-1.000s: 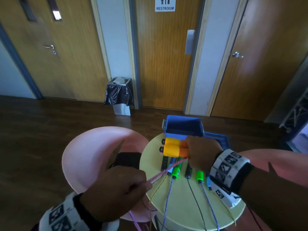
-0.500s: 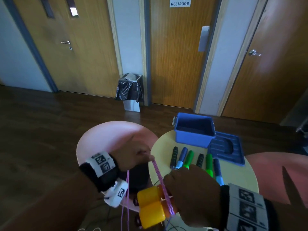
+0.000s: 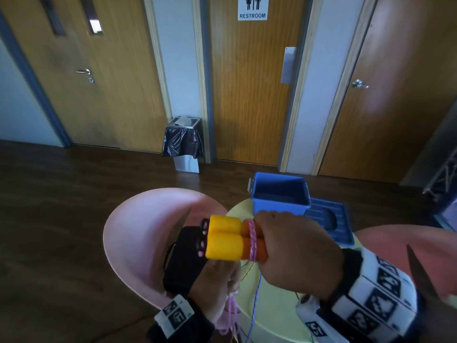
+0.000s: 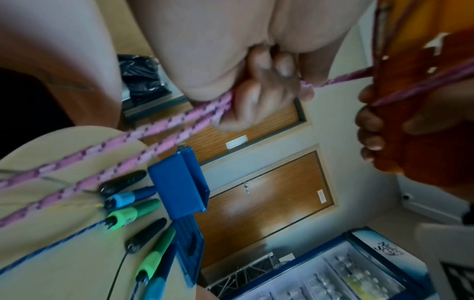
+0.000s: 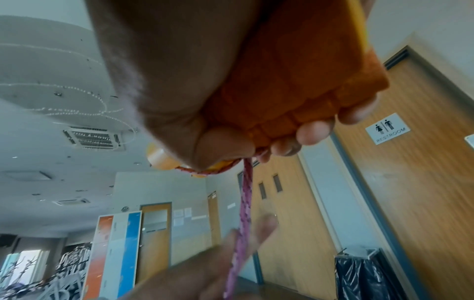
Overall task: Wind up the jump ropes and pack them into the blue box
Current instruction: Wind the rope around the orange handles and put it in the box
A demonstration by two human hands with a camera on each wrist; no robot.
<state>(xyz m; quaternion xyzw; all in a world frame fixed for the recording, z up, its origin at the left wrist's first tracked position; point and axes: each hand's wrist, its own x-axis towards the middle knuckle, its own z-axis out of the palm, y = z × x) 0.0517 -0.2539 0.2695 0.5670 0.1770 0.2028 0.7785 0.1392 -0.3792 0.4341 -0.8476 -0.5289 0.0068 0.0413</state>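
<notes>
My right hand (image 3: 294, 253) grips two yellow-and-orange jump rope handles (image 3: 226, 240) side by side, held above the round table (image 3: 274, 308). One loop of pink rope (image 3: 252, 240) circles the orange part of the handles. Below them my left hand (image 3: 217, 288) pinches the pink rope (image 4: 164, 130), which trails down in two strands. In the right wrist view the rope (image 5: 242, 219) hangs from the handles (image 5: 302, 81) to the left hand. The open blue box (image 3: 279, 196) stands at the table's far side. Several other jump rope handles (image 4: 133, 201) lie in front of the box (image 4: 177, 182).
The blue lid (image 3: 329, 219) lies to the right of the box. Pink chairs (image 3: 148, 233) stand left and right of the table. A bin with a black bag (image 3: 184, 144) is by the restroom door. Thin cords (image 3: 254, 310) hang over the table's near edge.
My right hand has lifted the handles up and forward towards the box. My left hand has dropped from above the handles to below them, carrying the rope round them.
</notes>
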